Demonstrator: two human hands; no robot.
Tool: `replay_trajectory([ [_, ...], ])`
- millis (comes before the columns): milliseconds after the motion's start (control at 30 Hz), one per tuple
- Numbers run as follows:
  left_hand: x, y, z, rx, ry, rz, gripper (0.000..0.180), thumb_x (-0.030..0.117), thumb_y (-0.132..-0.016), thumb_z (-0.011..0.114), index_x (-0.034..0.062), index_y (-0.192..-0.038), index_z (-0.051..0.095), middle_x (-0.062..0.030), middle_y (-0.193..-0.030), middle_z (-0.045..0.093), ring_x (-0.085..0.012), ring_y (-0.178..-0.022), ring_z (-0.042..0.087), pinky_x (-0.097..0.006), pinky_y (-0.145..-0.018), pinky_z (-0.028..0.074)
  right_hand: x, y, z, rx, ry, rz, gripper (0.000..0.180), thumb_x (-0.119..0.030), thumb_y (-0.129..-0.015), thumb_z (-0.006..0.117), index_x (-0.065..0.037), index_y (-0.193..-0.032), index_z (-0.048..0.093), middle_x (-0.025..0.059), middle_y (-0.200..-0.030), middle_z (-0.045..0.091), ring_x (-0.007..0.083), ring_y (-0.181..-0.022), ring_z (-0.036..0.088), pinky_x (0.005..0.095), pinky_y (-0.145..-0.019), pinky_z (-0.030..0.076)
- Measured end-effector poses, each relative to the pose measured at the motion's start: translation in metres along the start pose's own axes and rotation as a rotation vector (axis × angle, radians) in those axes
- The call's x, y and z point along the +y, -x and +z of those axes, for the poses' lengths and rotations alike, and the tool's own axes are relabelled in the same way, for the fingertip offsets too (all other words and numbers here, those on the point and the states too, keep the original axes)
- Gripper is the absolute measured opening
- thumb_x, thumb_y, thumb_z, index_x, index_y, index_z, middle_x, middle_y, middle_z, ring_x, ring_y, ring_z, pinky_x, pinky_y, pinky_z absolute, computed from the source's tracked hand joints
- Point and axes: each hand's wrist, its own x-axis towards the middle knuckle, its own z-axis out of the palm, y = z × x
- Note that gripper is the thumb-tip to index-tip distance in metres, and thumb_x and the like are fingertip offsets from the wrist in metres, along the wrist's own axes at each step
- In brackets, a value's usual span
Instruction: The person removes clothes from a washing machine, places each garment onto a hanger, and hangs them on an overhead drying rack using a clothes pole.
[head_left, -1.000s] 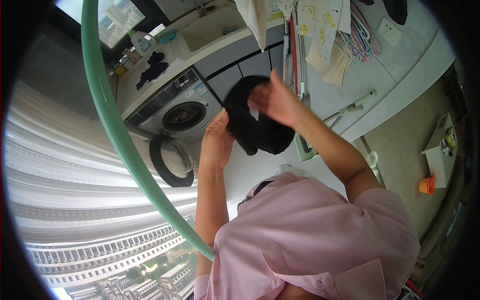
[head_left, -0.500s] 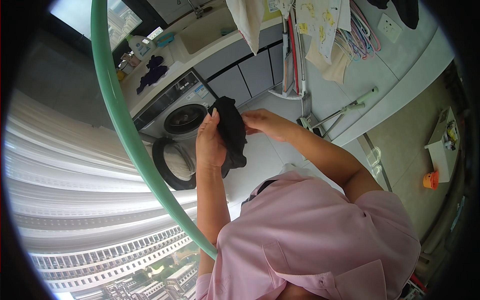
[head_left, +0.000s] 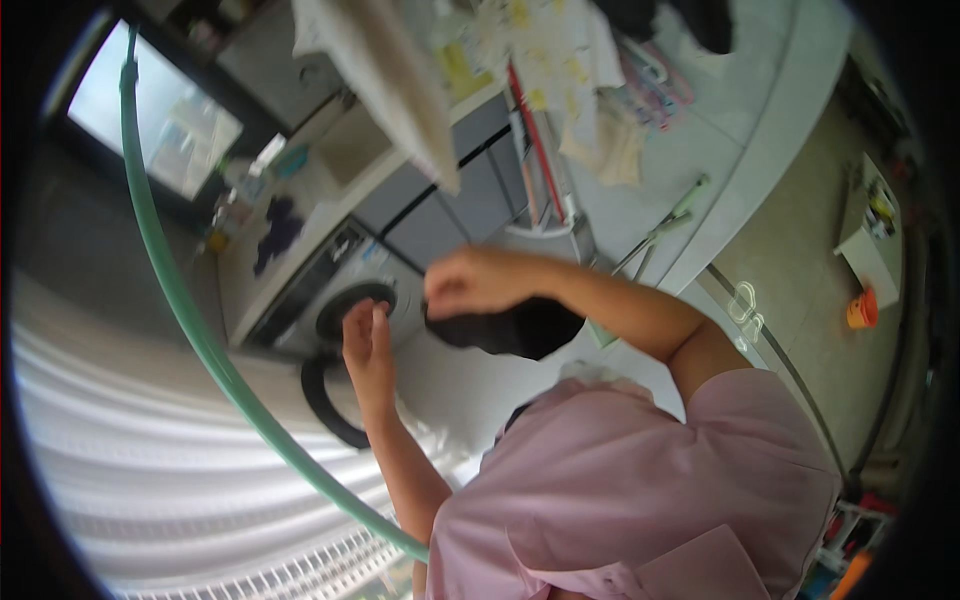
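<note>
The left hand (head_left: 366, 345) has let go, open; the right hand (head_left: 470, 283) grips the black cloth (head_left: 515, 328).

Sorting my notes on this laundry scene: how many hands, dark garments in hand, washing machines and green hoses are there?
Hands: 2, the left hand open and the right hand gripping
Dark garment: 1
Washing machine: 1
Green hose: 1
Total: 5

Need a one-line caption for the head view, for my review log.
Right hand grips a black garment while the open left hand is raised before a front-loading washing machine.
</note>
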Motion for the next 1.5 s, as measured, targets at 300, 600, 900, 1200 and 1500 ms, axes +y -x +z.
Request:
replay_trajectory([
  [300, 0.008, 0.006, 0.075, -0.652, 0.65, -0.149, 0.05, 0.047, -0.083, 0.065, -0.0015, -0.094, 0.065, -0.0029, -0.083, 0.063, -0.0107, -0.077, 0.056, -0.024, -0.07, 0.042, -0.068, 0.034, -0.067, -0.158, -0.35, 0.198, 0.017, -0.017, -0.089, 0.061, -0.001, -0.084, 0.06, -0.0034, -0.072, 0.057, 0.0042, -0.067, 0.048, 0.0221, -0.061, 0.04],
  [600, 0.056, -0.016, 0.113, -0.67, 0.413, -0.049, 0.024, 0.011, -0.087, 0.063, 0.0048, -0.066, 0.052, 0.0083, -0.064, 0.043, -0.0029, -0.061, 0.033, -0.02, -0.056, 0.028, -0.021, 0.128, -0.178, 0.462, 0.215, 0.192, 0.021, -0.026, -0.088, 0.061, -0.005, -0.088, 0.066, 0.0007, -0.077, 0.064, 0.0068, -0.069, 0.057, 0.0223, -0.06, 0.044],
  [900, 0.102, -0.007, 0.152, -0.772, -0.013, -0.015, 0.02, 0.01, -0.087, 0.065, -0.001, -0.071, 0.058, 0.0072, -0.064, 0.047, -0.0025, -0.061, 0.038, -0.019, -0.054, 0.031, 0.02, 0.095, -0.364, 1.116, 0.81, 0.354, 0.023, -0.022, -0.074, 0.063, -0.005, -0.089, 0.069, 0.0181, -0.088, 0.067, 0.0367, -0.076, 0.064, 0.039, -0.07, 0.052],
  [1200, 0.102, -0.013, 0.146, -0.764, -0.139, 0.001, 0.022, 0.016, -0.086, 0.067, -0.0027, -0.075, 0.062, 0.0059, -0.06, 0.047, -0.0032, -0.058, 0.038, -0.02, -0.051, 0.032, 0.039, 0.036, -0.357, 0.989, 1.05, 0.709, 0.022, -0.021, -0.075, 0.062, -0.004, -0.086, 0.07, 0.0179, -0.088, 0.068, 0.0332, -0.085, 0.067, 0.045, -0.068, 0.053],
  [1500, 0.106, -0.008, 0.156, -0.822, -0.155, 0.009, 0.024, 0.018, -0.087, 0.066, -0.0027, -0.077, 0.062, 0.0063, -0.061, 0.047, -0.0032, -0.059, 0.037, -0.02, -0.051, 0.032, 0.06, 0.025, -0.338, 1.094, 0.868, 0.635, 0.019, -0.016, -0.078, 0.055, -0.005, -0.088, 0.068, 0.0204, -0.09, 0.067, 0.0327, -0.085, 0.067, 0.0425, -0.069, 0.054],
])
